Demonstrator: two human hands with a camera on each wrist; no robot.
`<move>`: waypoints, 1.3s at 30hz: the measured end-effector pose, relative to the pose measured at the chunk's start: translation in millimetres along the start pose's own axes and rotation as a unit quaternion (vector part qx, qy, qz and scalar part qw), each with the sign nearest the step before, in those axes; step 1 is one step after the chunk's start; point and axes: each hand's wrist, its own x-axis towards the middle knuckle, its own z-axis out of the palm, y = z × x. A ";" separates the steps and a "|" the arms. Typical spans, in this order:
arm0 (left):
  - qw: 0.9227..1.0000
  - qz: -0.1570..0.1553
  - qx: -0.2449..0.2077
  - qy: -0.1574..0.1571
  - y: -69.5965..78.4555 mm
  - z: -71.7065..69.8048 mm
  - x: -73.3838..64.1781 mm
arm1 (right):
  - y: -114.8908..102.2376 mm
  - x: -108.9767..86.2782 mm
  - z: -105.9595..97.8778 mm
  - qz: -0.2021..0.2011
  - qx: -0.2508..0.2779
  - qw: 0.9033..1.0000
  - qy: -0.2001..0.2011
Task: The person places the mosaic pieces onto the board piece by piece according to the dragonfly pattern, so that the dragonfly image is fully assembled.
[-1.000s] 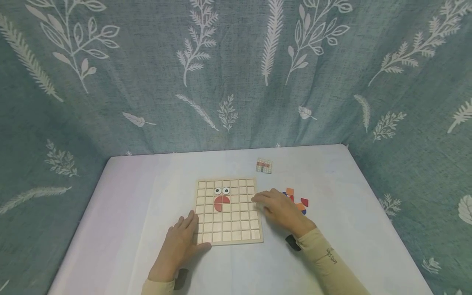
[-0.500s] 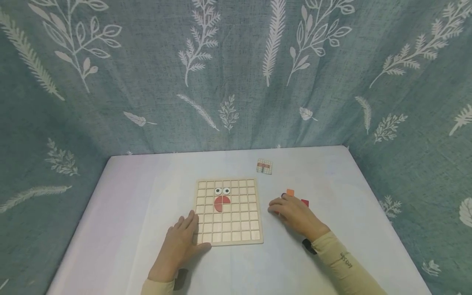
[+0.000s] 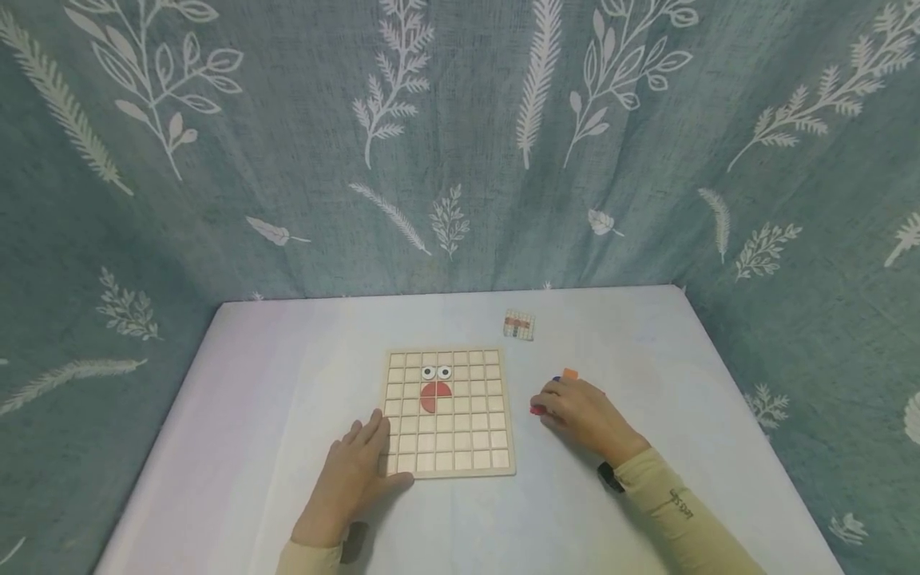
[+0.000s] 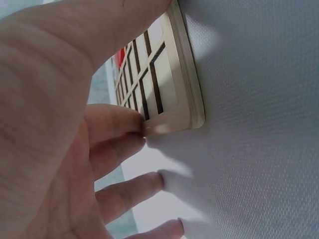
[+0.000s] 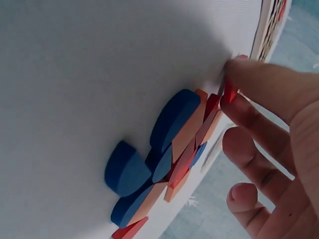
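Note:
A wooden grid board (image 3: 467,435) lies flat on the white table. Two round eye tiles (image 3: 436,372) and several red quarter-circle pieces (image 3: 431,391) sit in its upper cells. Against the board's left and near edges rests my left hand (image 3: 352,471), its fingers extended; the left wrist view has the board's corner (image 4: 187,117) between thumb and forefinger. My right hand (image 3: 585,415), to the right of the board, pinches a red piece (image 5: 230,92) between thumb and forefinger. Beside it lies a pile of blue (image 5: 174,119), orange (image 5: 149,201) and red pieces, mostly covered by that hand in the head view.
A small pattern card (image 3: 518,325) with a printed grid lies behind the board, toward the right. The white table (image 3: 302,343) ends at a green leaf-patterned curtain (image 3: 460,160) at the back and sides.
My right hand has gone from the board's right edge to the pile of pieces, and a red piece now shows at its fingertips. The left hand and board stay put.

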 end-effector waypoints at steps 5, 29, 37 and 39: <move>1.000 -0.001 0.000 -0.004 0.1 1.1 0.5 | -2.6 1.6 -0.2 0.007 -0.006 1.000 -0.017; 1.000 0.001 0.000 0.001 0.0 -1.3 -1.1 | -21.6 4.5 1.6 0.067 0.024 0.997 -0.008; 1.000 -0.004 -0.003 -0.002 -0.2 -0.7 -1.2 | -23.2 3.5 -0.4 0.068 0.060 0.995 -0.044; 1.000 -0.005 -0.005 -0.001 0.5 -0.7 -0.9 | -22.4 2.3 -0.5 0.063 0.070 0.995 -0.043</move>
